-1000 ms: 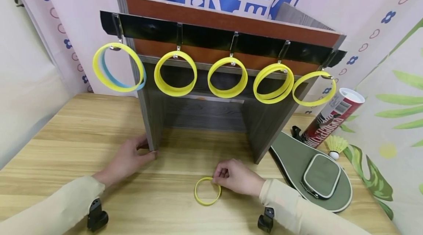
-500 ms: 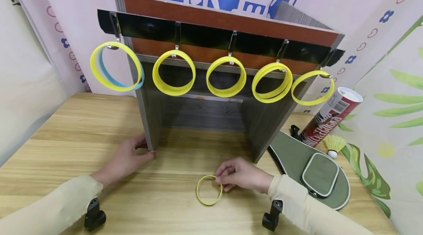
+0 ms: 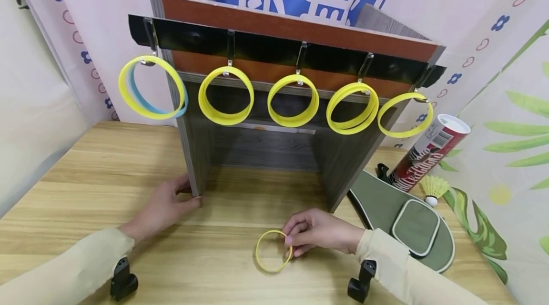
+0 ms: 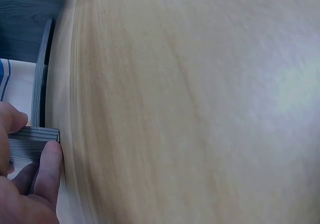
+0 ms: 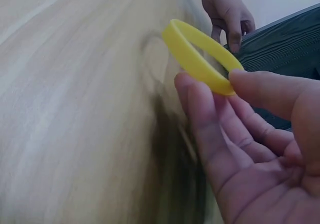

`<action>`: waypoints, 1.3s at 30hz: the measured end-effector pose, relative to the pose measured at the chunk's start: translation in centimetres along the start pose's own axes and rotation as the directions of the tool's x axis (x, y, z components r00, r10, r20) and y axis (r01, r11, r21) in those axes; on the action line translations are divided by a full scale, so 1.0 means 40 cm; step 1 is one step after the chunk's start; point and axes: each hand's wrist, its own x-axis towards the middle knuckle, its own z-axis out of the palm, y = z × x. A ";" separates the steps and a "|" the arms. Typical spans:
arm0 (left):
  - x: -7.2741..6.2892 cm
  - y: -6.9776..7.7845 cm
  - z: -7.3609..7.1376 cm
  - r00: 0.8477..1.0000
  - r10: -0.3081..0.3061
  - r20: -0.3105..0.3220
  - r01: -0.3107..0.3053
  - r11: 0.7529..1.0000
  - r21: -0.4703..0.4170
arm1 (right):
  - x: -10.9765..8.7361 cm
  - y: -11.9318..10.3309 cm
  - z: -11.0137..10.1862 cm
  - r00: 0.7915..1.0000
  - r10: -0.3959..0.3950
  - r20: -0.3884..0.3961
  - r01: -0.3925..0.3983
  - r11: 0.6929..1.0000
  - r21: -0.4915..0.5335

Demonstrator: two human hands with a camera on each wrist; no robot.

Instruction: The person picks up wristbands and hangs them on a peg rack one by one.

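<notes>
My right hand (image 3: 321,231) pinches a yellow silicone wristband (image 5: 192,61) by its edge, between thumb and fingers. In the right wrist view the band tilts above the table, its shadow beneath. My left hand (image 3: 165,205) grips the lower front corner of the left side panel (image 3: 191,152) of a grey wooden stand; in the left wrist view thumb and fingers lie on either side of the panel (image 4: 30,141). Along the stand's front, a black strip (image 3: 266,48) bears several metal hooks. Yellow bands (image 3: 227,118) hang from them, with a blue band (image 3: 141,100) behind the leftmost.
To the right of the stand lie a green racket cover (image 3: 386,214), a yellow shuttlecock (image 3: 433,188) and a red and white shuttlecock tube (image 3: 429,152). Patterned cloth (image 3: 506,95) surrounds the wooden table (image 3: 107,176).
My right hand has drawn slightly right and toward me, and the pinched wristband has moved with it. The left hand keeps its hold on the panel.
</notes>
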 end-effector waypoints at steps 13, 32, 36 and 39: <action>0.001 0.001 0.001 1.000 -0.012 0.006 0.012 1.000 -0.007 | -0.072 -0.093 -0.048 0.981 -0.175 -0.081 0.171 0.983 -0.061; 0.003 -0.005 0.004 1.000 0.002 -0.013 -0.002 1.000 -0.012 | -0.217 -0.230 -0.038 0.813 -0.481 -0.327 0.443 0.877 -0.189; 0.005 -0.004 0.002 1.000 -0.004 -0.005 0.004 1.000 -0.013 | -0.237 -0.247 -0.041 0.734 -0.563 -0.380 0.530 0.825 -0.197; 0.004 -0.006 0.002 1.000 -0.009 -0.001 0.009 1.000 -0.014 | -0.248 -0.256 -0.045 0.678 -0.598 -0.428 0.591 0.789 -0.166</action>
